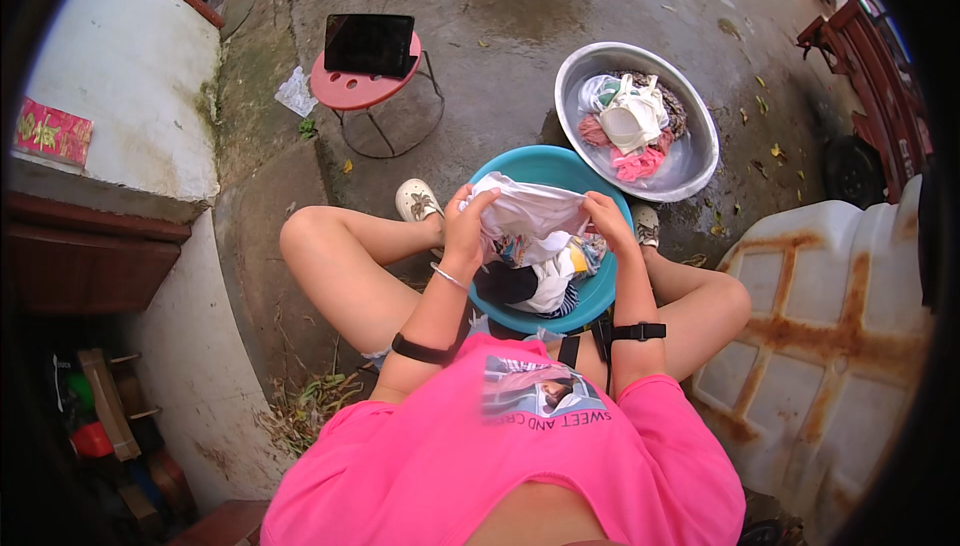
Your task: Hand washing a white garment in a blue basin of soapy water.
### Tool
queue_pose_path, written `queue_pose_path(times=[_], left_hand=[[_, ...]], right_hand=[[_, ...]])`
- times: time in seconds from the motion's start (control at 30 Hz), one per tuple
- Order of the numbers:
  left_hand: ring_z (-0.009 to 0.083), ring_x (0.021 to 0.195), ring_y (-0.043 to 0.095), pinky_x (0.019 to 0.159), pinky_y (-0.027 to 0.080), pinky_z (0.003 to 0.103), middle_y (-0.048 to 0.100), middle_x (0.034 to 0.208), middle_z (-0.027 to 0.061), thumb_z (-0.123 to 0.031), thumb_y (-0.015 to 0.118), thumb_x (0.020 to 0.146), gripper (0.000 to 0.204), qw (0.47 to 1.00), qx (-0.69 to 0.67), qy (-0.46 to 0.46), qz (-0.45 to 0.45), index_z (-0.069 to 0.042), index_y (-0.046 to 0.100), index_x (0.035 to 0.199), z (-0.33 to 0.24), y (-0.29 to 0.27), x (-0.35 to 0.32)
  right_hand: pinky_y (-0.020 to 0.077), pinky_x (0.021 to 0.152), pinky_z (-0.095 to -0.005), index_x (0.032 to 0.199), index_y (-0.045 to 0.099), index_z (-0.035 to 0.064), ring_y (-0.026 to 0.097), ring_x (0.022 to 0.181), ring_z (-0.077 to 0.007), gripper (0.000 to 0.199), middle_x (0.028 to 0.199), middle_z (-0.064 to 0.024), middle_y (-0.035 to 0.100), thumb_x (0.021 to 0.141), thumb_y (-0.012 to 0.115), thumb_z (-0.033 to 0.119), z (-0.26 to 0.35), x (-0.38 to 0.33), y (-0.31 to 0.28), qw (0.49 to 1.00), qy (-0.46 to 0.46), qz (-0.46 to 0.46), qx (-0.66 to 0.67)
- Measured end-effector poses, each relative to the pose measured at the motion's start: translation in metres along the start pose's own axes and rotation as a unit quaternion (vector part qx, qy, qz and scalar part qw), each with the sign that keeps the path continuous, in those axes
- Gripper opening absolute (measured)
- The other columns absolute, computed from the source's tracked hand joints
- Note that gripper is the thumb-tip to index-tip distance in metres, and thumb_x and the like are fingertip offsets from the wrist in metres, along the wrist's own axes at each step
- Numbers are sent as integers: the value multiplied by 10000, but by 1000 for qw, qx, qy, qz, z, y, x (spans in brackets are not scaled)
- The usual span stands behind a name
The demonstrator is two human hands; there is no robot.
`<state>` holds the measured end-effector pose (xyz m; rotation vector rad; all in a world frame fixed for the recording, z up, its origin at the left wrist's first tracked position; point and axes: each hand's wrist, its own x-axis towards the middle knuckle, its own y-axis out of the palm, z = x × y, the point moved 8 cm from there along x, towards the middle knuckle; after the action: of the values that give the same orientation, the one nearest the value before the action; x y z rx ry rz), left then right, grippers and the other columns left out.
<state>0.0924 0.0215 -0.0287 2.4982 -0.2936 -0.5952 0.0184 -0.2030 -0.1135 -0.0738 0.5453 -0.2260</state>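
A white garment (535, 208), printed in color near its lower part, is stretched between my two hands over a teal basin (490, 315). My left hand (466, 224) grips its left edge, a pale bangle on that wrist. On the opposite edge, my right hand (608, 221) pinches the cloth. Beneath it in the basin lie more clothes: a dark piece (503, 284), a white piece (551, 286) and some patterned cloth. I cannot make out exactly what kind of garment I hold.
A metal basin (703, 168) with white, pink and patterned laundry stands beyond the teal one. Toward the left back, a red stool (350, 90) carries a black screen (368, 44). A rust-stained white tank (770, 298) stands close on my right, a white wall (130, 56) on my left.
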Motion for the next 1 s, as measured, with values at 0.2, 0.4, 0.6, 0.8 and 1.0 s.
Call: queue_pose_path(times=[0.2,0.4,0.6,0.8,1.0], left_hand=[[100,751,535,655,433,234,564,851,31,-102,639,776,221,998,3,-21,-51,-52,510,949,24,-30,19],[313,1137,459,899,411,486,456,1205,173,-408,530,857,602,962,176,-204,-40,-108,294,1322,67,-8,-7],[278,977,553,872,468,397,493,1157,164,-518,458,863,545,916,-229,-283,167,-179,384,1283,131,19,-16],[185,731,600,628,495,304,617,871,91,-336,451,914,310,819,-299,-409,269,-51,555,977,137,17,-20],[123,753,597,653,490,263,612,867,22,-278,426,927,239,957,-118,-256,69,-87,563,972,130,21,1]], right_hand=[[407,613,-215,789,583,23,498,659,-65,165,704,19,543,839,497,155,2,6,-36,971,-121,-166,122],[327,523,-217,643,454,57,365,573,-53,311,609,42,445,762,707,193,69,-36,4,936,-240,-248,71],[369,424,-335,559,463,48,502,444,-253,344,495,-91,468,767,646,251,136,-128,143,875,-458,-14,-156],[355,398,-344,519,400,66,456,410,-239,312,473,-67,409,738,622,76,137,-123,123,743,-634,-97,-191],[288,405,-350,516,408,7,359,375,-229,383,468,-129,402,823,590,145,91,-72,58,884,-360,-279,-106]])
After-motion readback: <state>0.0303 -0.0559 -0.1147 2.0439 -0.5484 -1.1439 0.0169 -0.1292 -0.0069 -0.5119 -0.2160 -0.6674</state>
